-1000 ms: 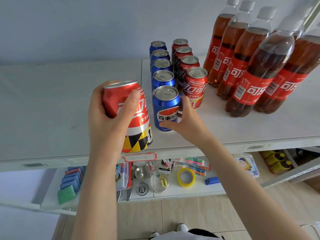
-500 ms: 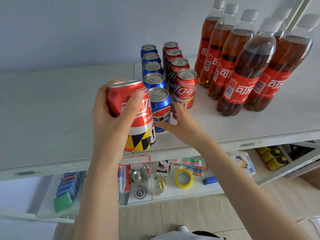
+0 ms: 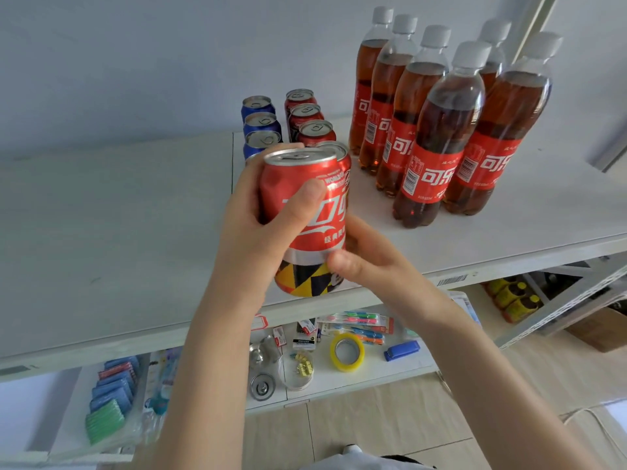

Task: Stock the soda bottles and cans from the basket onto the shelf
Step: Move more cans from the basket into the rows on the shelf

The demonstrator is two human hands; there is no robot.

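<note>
My left hand (image 3: 261,232) grips a red cola can (image 3: 305,215) held upright just above the front of the white shelf (image 3: 118,232). My right hand (image 3: 366,262) cups the same can's lower right side, thumb on its checkered base. Behind the held can stand a row of blue cans (image 3: 259,125) and a row of red cans (image 3: 310,120); the front cans of both rows are mostly hidden. Several cola bottles (image 3: 437,140) with white caps stand in two rows to the right. The basket is out of view.
The shelf's left half is bare. A lower shelf (image 3: 339,385) holds a yellow tape roll (image 3: 346,352), a blue stapler (image 3: 402,349), pens, metal parts and blue packets (image 3: 112,391). Small yellow bottles (image 3: 512,296) sit lower right. A metal upright (image 3: 532,32) rises behind the bottles.
My left hand carried the red can rightward, in front of the can rows. My right hand left the front blue can and closed on the red can's lower side.
</note>
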